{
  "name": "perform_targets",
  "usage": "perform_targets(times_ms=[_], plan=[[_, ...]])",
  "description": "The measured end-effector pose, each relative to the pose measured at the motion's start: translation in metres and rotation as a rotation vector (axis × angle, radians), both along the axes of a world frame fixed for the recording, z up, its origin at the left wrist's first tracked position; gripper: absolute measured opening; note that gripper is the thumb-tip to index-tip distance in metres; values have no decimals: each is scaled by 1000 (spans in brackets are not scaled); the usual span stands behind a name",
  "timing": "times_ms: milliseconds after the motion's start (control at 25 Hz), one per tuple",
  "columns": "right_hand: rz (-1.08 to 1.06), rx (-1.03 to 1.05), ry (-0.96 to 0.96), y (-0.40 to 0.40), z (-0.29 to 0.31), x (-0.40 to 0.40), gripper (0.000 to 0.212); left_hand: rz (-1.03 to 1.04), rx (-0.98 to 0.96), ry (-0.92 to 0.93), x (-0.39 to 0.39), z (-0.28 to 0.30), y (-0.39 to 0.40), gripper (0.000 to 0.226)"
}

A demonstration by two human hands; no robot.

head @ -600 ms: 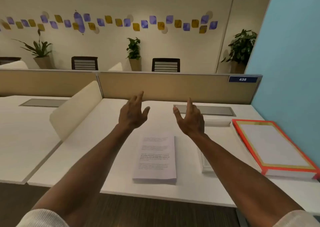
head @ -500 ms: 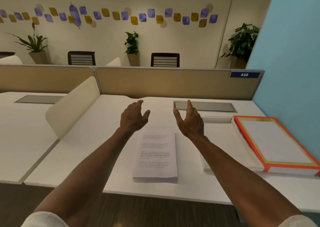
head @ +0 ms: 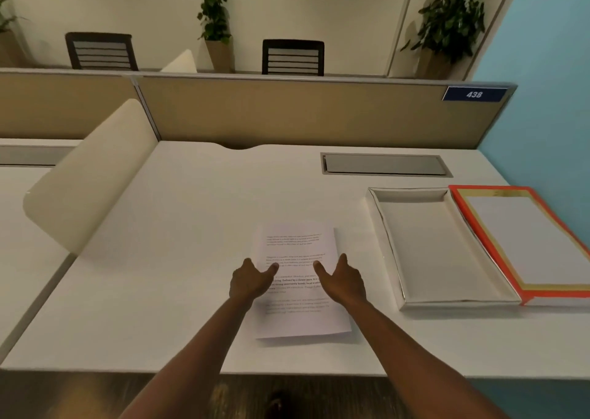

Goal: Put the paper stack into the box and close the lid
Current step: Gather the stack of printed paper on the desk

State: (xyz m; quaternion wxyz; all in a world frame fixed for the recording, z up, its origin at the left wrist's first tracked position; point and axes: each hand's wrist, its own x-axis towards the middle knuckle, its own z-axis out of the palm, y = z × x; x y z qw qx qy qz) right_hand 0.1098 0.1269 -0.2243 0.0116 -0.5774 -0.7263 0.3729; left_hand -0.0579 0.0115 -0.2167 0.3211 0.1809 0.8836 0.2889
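A stack of printed white paper [head: 295,246] lies flat on the white desk [head: 178,259], near its front edge. My left hand [head: 250,279] rests at the stack's left edge and my right hand [head: 343,278] at its right edge, thumbs lying on the top sheet. Whether the fingers grip the stack I cannot tell. To the right lies a shallow white box [head: 437,246], open and empty. Its lid [head: 523,243], white with an orange and gold border, lies beside it at the far right.
A tan partition [head: 287,112] closes the desk's far side, a blue wall [head: 549,99] the right side. A cream divider panel [head: 86,176] slants up at the left. A grey cable flap [head: 384,164] sits in the desk behind the box.
Both hands have come down from mid-air onto the sides of the paper stack. The camera has tilted down, and the open box is now in full view.
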Motion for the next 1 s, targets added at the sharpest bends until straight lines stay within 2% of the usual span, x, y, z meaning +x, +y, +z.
perform_targets(times_ms=[80, 240, 400, 480, 640, 760, 880, 1000], plan=[[-19, -32, -26, -1, -12, -3, 101, -15, -10, 19, -1, -8, 0, 82], [-44, 46, -61, -4, -21, -5, 90, 38, 13, -10, 5, -14, 8, 82], [-29, 112, -72, 2, -21, -6, 76, 89, 5, -84, 19, -19, 26, 122], [-42, 102, -24, 7, -21, -5, 69, 118, -27, -60, 21, -24, 32, 126], [-42, 71, 10, 16, -21, 0, 52, 203, -67, -41, 22, -25, 41, 118], [-21, 49, 8, 24, -21, 3, 42, 293, -90, -79, 15, -26, 46, 100], [1, 63, 16, 26, -23, 6, 39, 375, -51, -142, 6, -30, 47, 85], [0, 82, 29, 26, -25, 7, 40, 400, -27, -184, -1, -38, 50, 86]])
